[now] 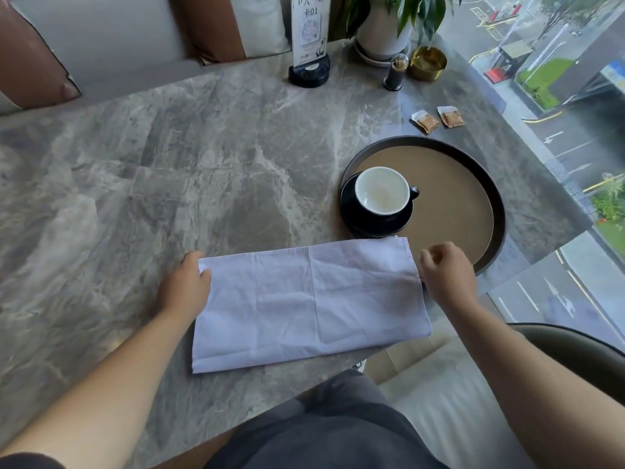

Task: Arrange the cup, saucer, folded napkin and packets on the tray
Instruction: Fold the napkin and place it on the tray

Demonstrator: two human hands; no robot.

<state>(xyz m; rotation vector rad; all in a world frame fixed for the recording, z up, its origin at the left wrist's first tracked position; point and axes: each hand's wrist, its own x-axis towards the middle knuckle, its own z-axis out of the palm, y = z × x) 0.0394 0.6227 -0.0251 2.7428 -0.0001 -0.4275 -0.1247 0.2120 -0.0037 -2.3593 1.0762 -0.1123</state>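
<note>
Two bare hands flank a white cloth napkin lying flat on the grey marble table: the left hand pinches its far-left corner, while the right hand, loosely curled, rests at its right edge, grip unclear. Beyond, a black cup sits on its saucer in the round tray; two packets lie past the tray.

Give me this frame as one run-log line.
stage: folding white cloth napkin on table | left hand, right hand: at its ends | black cup on round tray | two packets off tray
</note>
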